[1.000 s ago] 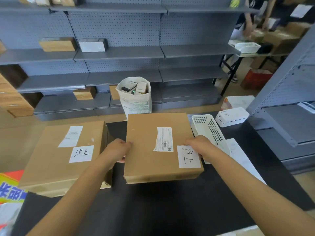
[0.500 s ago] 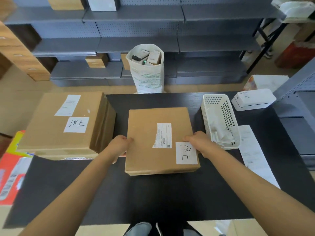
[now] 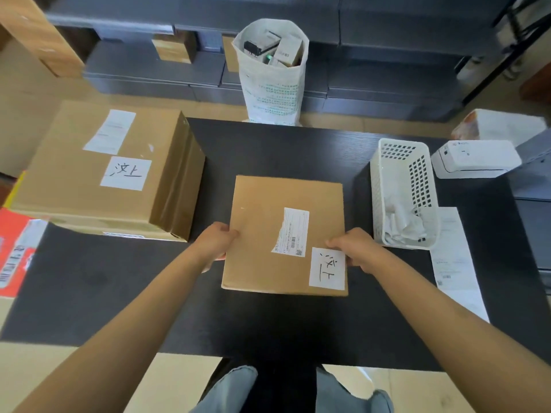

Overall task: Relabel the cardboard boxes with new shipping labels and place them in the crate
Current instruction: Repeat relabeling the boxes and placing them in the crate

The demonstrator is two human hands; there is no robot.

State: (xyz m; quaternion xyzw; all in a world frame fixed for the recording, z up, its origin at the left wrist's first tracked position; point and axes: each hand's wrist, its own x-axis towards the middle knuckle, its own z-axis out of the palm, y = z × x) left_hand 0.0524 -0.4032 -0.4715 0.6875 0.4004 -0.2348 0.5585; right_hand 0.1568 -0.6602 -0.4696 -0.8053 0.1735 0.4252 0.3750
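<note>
Holding a flat cardboard box [image 3: 286, 234] by its two side edges at the centre of a black table [image 3: 268, 323].

Two hands grasp it: the left hand [image 3: 216, 244] curled over the 9 o'clock edge, the right hand [image 3: 356, 248] over the 3 o'clock edge. The box carries two labels: one torn printed shipping label [image 3: 292, 232] and one white handwritten label [image 3: 327, 268]. A second, larger cardboard box [image 3: 101, 171] sits at 10 o'clock, also with two labels. At 2 o'clock stands one white perforated basket [image 3: 402, 174] containing crumpled white paper [image 3: 402, 225]; beside it, one white label printer [image 3: 475, 159] and one paper strip [image 3: 456, 263]. At 12 o'clock, on the floor, one white sack [image 3: 272, 90] holds several small cartons.
</note>
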